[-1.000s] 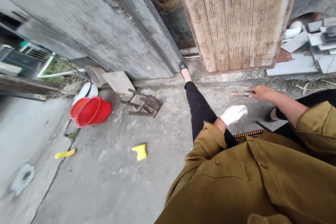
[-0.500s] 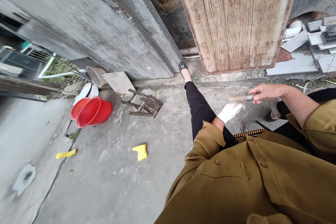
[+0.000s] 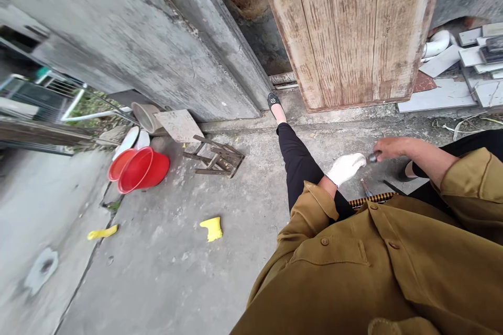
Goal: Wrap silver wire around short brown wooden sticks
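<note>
My left hand [image 3: 346,168] wears a white work glove. Its fingers are pressed together and point right; whatever they may pinch is hidden. Just to its right, my bare right hand [image 3: 391,147] is closed around a short tool [image 3: 373,157] whose dark, metallic end faces the glove. The rest of that tool is covered by my fingers, so its exact kind does not show. Its end is close to the gloved fingertips; I cannot tell if they touch. Below the hands, near my lap, is a small thin tool [image 3: 365,187] beside a yellow-and-black woven edge [image 3: 373,199].
A wooden plank door [image 3: 346,36] leans ahead, with stacked tiles [image 3: 456,94] to its right. At left are a red bucket [image 3: 155,170], an overturned wooden stool [image 3: 220,157] and a pale board [image 3: 181,124]. Yellow scraps [image 3: 212,229] lie on the concrete floor [image 3: 165,277].
My right hand has moved down slightly, and its tool has swung from lying across above the glove to showing its dark end beside the fingertips. My left hand has barely moved.
</note>
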A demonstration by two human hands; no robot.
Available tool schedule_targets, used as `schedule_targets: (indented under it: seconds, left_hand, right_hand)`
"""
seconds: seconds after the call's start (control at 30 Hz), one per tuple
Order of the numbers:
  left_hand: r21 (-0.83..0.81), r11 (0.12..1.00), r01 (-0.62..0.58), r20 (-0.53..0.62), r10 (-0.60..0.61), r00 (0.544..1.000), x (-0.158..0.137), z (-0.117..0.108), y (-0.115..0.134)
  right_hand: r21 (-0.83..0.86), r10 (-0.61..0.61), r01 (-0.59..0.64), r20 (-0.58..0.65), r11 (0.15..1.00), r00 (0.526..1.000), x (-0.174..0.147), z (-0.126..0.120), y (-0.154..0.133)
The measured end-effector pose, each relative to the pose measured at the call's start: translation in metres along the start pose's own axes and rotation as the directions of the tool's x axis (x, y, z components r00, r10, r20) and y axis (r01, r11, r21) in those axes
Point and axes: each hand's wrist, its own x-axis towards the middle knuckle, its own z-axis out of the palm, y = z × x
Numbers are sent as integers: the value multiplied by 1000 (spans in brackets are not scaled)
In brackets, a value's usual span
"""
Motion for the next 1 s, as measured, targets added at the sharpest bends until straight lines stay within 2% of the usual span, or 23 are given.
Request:
schedule_targets:
  seconds: [0.03,0.1,0.17,0.27,0.33,0.37,0.43,0.53,0.57,0.63,0.7,0.73,0.8,0.9,1.0]
  left_hand:
    - [-54,998,-11,-5,11,1000,0,0,-2]
    - [-200,980,-21,-9,20,1000,1,0,-7]
    - [-349,937,9,9,-7,1000,3,1,-11]
    - [-509,859,63,23,-59,998,5,4,-11]
    - [-590,805,64,12,-71,997,5,5,-9]
    - [-620,782,56,11,-63,998,5,5,-8]
    - [-645,764,25,8,-26,1000,4,6,-6]
    - [-576,817,-19,19,37,999,4,10,-6]
    - [-528,849,-30,33,56,998,5,11,-6]
    - [-415,908,-62,63,97,993,6,14,-6]
    - [-310,946,-92,57,115,992,7,16,-7]
    - [-271,958,-95,36,109,993,7,16,-8]
    - [-244,966,-84,-8,84,996,7,15,-11]
    - [-341,938,-61,-31,54,998,5,13,-16]
    - [-537,843,15,-18,-29,999,5,11,-20]
  right_hand:
    - [25,-30,28,101,999,994,-1,3,-3]
    - [115,-99,69,281,991,955,-3,7,-7]
    - [238,-213,132,358,962,909,-7,5,-9]
    - [420,-356,208,312,883,881,-15,-5,-10]
    - [526,-392,254,168,812,904,-21,-13,-8]
    - [570,-376,275,65,774,924,-22,-16,-7]
    - [635,-260,294,-149,715,954,-22,-20,-3]
    - [694,9,245,-340,677,940,-14,-19,2]
    - [685,82,205,-361,699,929,-9,-18,4]
    - [560,175,65,-364,826,915,0,-13,4]
    - [306,202,-101,-320,947,926,8,-6,2]
    - [168,194,-152,-274,974,942,11,-3,0]
    - [-21,143,-148,-147,989,979,13,5,-6]
    - [-37,19,-16,92,999,996,10,13,-12]
    - [112,-85,58,252,992,964,5,13,-9]
